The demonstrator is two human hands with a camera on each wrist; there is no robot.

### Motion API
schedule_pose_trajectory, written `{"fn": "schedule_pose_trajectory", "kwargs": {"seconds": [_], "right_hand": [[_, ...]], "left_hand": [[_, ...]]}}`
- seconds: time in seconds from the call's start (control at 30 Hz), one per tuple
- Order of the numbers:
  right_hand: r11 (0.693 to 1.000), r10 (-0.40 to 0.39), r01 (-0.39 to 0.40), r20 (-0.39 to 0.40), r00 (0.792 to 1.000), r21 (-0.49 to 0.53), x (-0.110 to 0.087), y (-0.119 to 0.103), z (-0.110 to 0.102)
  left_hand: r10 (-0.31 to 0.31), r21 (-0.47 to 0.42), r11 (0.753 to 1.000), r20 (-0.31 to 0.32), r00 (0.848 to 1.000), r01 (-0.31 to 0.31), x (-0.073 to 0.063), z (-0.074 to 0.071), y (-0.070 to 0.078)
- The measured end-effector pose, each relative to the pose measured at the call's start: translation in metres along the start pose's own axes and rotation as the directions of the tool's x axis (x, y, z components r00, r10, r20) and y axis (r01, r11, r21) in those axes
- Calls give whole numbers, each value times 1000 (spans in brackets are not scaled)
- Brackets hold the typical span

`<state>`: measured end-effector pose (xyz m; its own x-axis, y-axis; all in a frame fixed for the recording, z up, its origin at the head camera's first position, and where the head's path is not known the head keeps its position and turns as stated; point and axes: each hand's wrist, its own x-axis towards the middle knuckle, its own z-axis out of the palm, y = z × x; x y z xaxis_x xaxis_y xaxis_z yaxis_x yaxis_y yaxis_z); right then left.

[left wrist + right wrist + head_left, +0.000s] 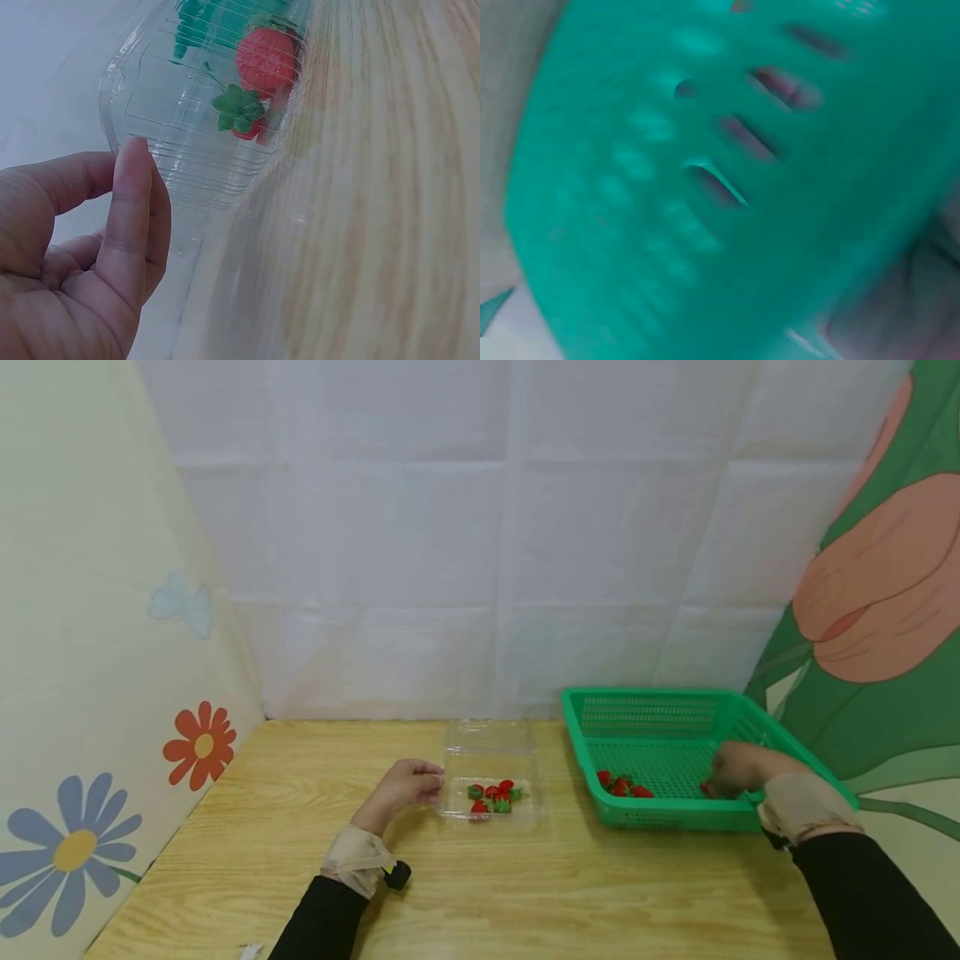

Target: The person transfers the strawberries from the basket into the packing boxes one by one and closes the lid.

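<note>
Picking strawberries [641,792], seemingly: left hand [405,787] pinching clear box [456,797] left of basket [675,816]; right hand [738,769] inside, grip I can't tell; next, lift.

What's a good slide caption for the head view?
Left hand at the edge of an open clear clamshell of strawberries, right hand inside a green perforated basket with more strawberries.

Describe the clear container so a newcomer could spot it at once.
On the wooden table, look between the left hand and the green basket. The clear container sits there, touched by that hand, strawberries inside. Unlike the basket, it is smaller and see-through.
</note>
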<state>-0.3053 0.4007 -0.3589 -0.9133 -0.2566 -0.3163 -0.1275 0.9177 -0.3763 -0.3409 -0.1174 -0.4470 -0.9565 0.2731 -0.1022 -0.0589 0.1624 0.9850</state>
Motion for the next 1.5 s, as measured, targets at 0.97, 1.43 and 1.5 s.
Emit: {"fn": "schedule_pose_trajectory", "kwargs": {"seconds": [0.97,1.43,1.5], "right_hand": [[936,-290,251,-142,946,-245,25,-187,0],[866,-374,300,-120,920,-400,70,-230,61],[855,-374,299,-105,921,-424,77,-234,69]], "left_hand": [[6,-3,1000,1,1000,-6,1,-1,1],[12,2,1000,2,1000,-12,-1,0,3],[9,1,1000,-2,1000,-9,-1,-1,3]]}}
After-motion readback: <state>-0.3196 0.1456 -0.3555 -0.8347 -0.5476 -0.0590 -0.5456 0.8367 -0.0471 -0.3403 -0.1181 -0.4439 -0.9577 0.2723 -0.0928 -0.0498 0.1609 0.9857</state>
